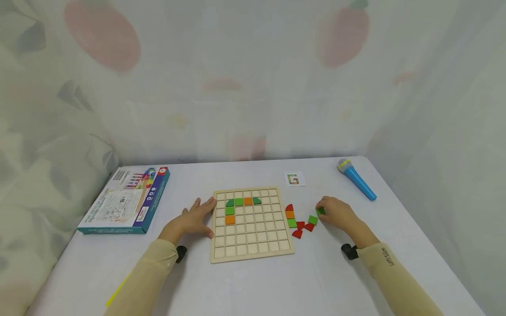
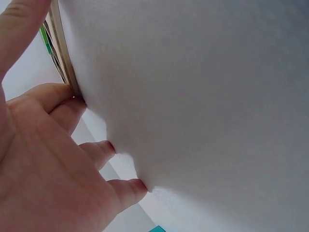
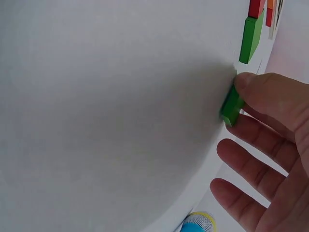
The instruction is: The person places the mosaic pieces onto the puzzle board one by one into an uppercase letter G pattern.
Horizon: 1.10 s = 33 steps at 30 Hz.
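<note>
The right hand (image 1: 336,213) pinches a green tile (image 3: 231,105) between thumb and forefinger, its other fingers spread apart below. Just to the left of this hand lies a loose green square (image 1: 313,220), and a little farther left are three red pieces (image 1: 297,234) in a loose cluster. Beyond those, close along the board's right edge, a red rounded piece (image 1: 289,207), an orange square (image 1: 290,214) and another green square (image 1: 292,223) form a column. The left hand (image 1: 191,221) has its fingers spread, touching the left edge of the wooden grid board (image 1: 253,237), which lies between both hands; green and orange tiles (image 1: 239,202) sit in its upper left cells. Ahead and left of the right hand rests a pattern card (image 1: 294,179); ahead and right, a blue toy microphone (image 1: 357,180). A flat box (image 1: 122,199) lies left of the left hand.
</note>
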Available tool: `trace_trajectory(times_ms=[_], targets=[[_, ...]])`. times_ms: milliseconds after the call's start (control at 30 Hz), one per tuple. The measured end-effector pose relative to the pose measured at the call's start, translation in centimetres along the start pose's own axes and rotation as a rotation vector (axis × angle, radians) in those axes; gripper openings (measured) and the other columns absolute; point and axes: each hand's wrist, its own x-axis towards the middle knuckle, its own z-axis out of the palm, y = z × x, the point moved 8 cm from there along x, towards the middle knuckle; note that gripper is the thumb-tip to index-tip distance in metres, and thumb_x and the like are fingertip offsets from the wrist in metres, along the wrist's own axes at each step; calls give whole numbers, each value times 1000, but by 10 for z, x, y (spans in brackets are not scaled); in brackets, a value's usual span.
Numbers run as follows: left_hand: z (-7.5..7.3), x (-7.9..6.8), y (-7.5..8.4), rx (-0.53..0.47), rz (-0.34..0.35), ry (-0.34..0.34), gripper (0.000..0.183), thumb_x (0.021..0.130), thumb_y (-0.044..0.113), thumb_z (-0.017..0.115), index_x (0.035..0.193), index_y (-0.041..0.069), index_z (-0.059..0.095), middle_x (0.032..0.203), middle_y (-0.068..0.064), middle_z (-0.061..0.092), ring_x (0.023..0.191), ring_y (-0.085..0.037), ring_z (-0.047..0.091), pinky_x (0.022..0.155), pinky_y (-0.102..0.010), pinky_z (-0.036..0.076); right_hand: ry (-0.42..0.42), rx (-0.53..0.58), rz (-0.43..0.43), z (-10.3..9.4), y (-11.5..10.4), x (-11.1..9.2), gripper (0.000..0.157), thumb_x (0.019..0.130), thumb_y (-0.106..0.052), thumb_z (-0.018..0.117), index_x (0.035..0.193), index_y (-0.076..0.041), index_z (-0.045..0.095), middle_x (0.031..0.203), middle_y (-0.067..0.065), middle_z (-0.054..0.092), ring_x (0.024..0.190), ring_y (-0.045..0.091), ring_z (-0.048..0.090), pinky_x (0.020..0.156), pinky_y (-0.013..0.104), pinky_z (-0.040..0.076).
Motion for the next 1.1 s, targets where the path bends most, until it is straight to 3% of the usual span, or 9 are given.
trace_trajectory(times_ms=[167,300,600,700,867,1100], targets=[[-1,0,-1,21,-11,2,112,59,35,83,148,14,18,155,-5,10,138,-42,-5,97,-73,-2,53,21,26,-7,-6,8,29,78,-20,73,103,-7,67,98,5,62,85,20,55,81,39,52],[-4,0,-1,39,-27,3,113,58,36,83,148,15,18,155,-5,10,138,-42,-4,97,-72,0,95,26,-16,-16,-34,18,32,78,-24,73,105,-8,67,96,3,62,84,18,54,79,36,52],[-4,1,0,48,-25,-1,114,58,38,83,148,15,18,155,-6,10,138,-43,-3,97,-73,1,242,-12,-329,-18,-142,44,24,79,-25,72,99,-11,70,92,-3,63,78,10,57,61,24,49],[-3,0,2,22,-20,-11,113,58,36,83,148,13,18,154,-7,10,137,-43,-4,96,-73,-1,233,-60,-417,-7,-177,50,21,80,-25,70,97,-13,70,90,-4,63,77,9,56,60,22,48],[-1,0,3,19,-27,-23,113,58,36,83,148,14,19,155,-7,10,137,-43,-5,97,-73,-1,147,-116,-462,14,-221,57,23,82,-30,67,100,-16,70,91,-6,62,75,6,54,63,21,48],[-2,-1,3,17,-16,-24,113,60,36,82,149,15,16,155,-5,8,137,-42,-7,97,-73,-1,117,-144,-479,34,-256,59,17,83,-30,65,95,-18,70,87,-9,60,73,5,51,64,20,46]])
